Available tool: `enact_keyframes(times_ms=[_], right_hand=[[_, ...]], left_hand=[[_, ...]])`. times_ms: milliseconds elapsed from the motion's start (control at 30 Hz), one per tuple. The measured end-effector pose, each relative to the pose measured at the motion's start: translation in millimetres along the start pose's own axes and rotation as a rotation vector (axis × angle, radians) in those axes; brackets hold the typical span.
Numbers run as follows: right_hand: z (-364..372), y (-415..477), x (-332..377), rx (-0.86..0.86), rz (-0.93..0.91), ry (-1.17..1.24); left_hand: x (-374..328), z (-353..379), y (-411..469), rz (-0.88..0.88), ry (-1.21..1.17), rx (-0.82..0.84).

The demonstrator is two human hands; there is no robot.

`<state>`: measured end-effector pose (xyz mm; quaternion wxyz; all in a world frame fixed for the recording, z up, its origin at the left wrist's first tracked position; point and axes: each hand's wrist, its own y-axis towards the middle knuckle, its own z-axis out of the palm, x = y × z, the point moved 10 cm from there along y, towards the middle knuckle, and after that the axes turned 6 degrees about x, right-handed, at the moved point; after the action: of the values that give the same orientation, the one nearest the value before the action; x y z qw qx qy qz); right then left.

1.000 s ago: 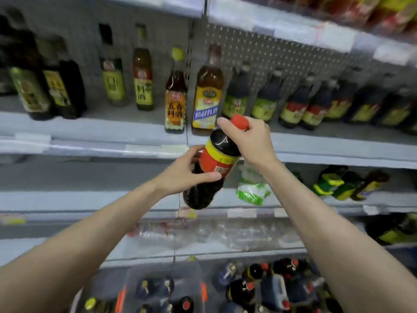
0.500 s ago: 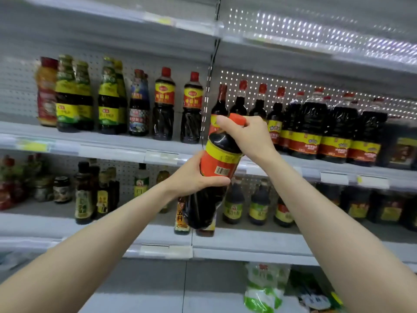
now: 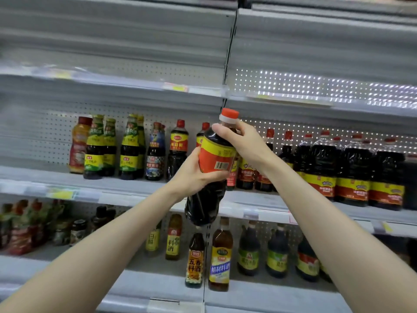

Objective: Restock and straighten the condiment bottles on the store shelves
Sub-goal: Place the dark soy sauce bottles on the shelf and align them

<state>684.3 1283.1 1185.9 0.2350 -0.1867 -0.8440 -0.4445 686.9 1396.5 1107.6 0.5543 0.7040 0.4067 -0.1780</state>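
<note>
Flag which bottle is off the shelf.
The red-capped dark bottle, tilted: left hand grips its body, right hand its neck. The other bottles stand on shelves.

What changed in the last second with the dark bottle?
The dark bottle was lifted higher, up to the shelf of matching bottles, and tipped more upright. The right hand shifted down off the red cap to the neck. Unchanged: the left hand grips the label, both hands holding.

Dark bottle (image 3: 203, 205) w/ red cap (image 3: 229, 114), red-and-yellow label (image 3: 213, 155); grey shelves (image 3: 126, 185), grey pegboard (image 3: 42, 132) w/ dot pattern.
</note>
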Motion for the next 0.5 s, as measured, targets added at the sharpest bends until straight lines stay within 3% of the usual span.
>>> enact_keyframes(times_ms=[267,500], right_hand=[[14.8,46.6,-11.9,-0.055,-0.03,0.143],[22.7,89.6,-32.5,-0.107,-0.079,0.062]], left_hand=[[16.0,-38.3,44.1,0.035,-0.014,-0.064],[51.8,-58.2,84.8,0.05,-0.066,-0.039]])
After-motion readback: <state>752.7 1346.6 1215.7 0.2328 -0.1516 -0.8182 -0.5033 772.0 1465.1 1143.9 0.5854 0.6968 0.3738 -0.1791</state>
